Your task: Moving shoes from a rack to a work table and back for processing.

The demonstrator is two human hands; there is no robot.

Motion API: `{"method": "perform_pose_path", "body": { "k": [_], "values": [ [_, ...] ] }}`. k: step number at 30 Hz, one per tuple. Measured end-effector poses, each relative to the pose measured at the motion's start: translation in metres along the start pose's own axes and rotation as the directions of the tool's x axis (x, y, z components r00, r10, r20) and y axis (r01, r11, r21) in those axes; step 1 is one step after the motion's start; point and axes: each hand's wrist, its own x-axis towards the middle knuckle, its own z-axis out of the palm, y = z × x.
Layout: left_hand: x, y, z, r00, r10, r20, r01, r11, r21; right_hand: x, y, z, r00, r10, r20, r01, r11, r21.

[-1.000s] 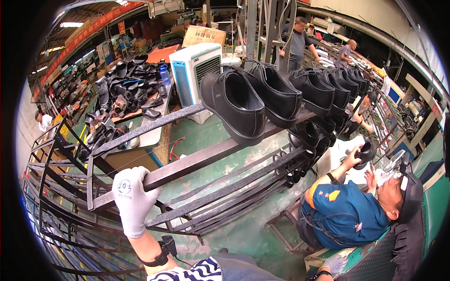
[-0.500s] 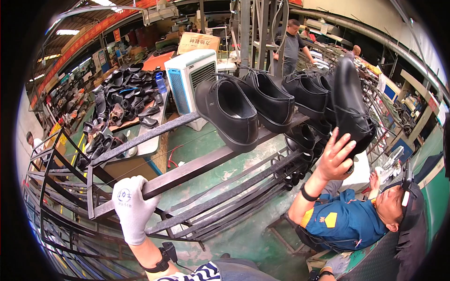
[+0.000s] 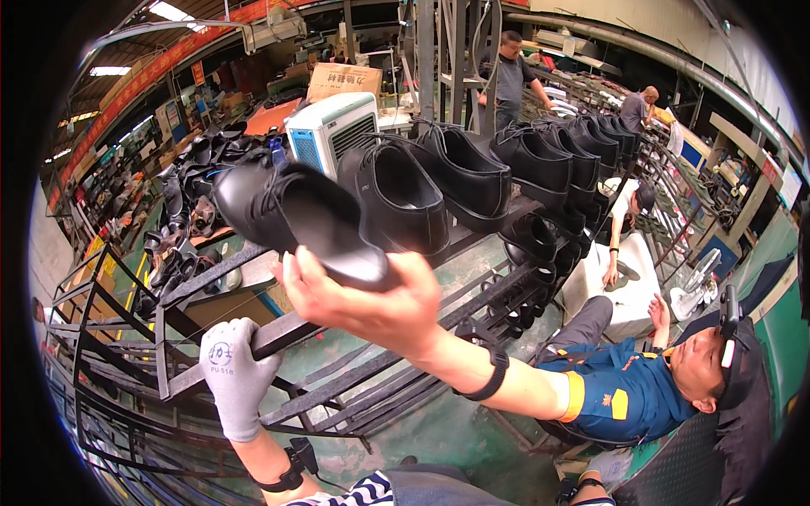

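Left hand (image 3: 232, 363), gloved: clenched around rack bar (image 3: 283, 334). Right hand (image 3: 612, 464), gloved: grip cannot be told. Co-worker's hand (image 3: 375, 304): grasping one black shoe (image 3: 283, 211).

Plenty of light for us here, roof panels (image 3: 172, 12) blazing at upper left! We see the raised shoe (image 3: 274, 211) smeared by motion, glare whitening its insole (image 3: 363, 266), while the fisheye bends straight edges toward a black rim.
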Motion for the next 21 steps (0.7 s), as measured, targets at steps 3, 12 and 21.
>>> {"method": "perform_pose_path", "body": {
  "k": [3, 12, 21],
  "values": [
    [0.001, 0.002, -0.003, 1.000, 0.009, -0.003, -0.009, 1.000, 0.002, 0.002, 0.004, 0.004, 0.999, -0.036, -0.016, 0.036, 0.999, -0.013],
    [0.003, 0.004, -0.005, 1.000, -0.005, 0.025, 0.005, 1.000, 0.004, 0.001, 0.012, 0.013, 0.992, -0.098, -0.079, 0.096, 0.995, -0.023],
    [-0.007, -0.005, -0.002, 1.000, 0.025, -0.003, -0.025, 1.000, -0.014, 0.008, 0.007, -0.019, 0.995, -0.035, 0.093, 0.029, 0.998, 0.059]
  ]
}}
